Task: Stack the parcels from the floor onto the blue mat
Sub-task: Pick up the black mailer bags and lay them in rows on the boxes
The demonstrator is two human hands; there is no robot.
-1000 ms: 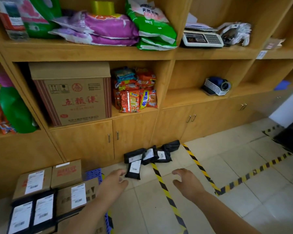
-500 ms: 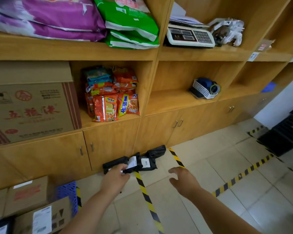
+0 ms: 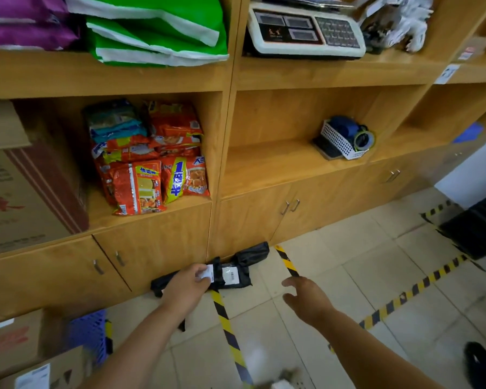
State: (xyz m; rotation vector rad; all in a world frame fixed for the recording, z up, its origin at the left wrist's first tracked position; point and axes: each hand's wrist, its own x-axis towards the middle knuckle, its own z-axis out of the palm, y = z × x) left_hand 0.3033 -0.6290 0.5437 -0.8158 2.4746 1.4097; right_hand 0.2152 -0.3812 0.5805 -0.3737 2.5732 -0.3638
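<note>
Left hand [image 3: 187, 287] on the black parcels [image 3: 236, 272], grip hidden, cannot tell. Right hand [image 3: 306, 300] wide, empty. Risk: slippery bags sliding apart, dropping short of mat [image 3: 89, 334].

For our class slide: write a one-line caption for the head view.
Left hand reaches onto black parcels on the floor below wooden shelves; right hand hovers open.

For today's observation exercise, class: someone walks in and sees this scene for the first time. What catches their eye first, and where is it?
First, the left hand reaching onto the black plastic mailer parcels with white labels lying on the tiled floor against the wooden cabinet doors, while the right hand hovers open beside them. Next, the yellow-and-black striped floor tape running between the arms. Above, red-orange snack packets fill a shelf cubby.
</note>
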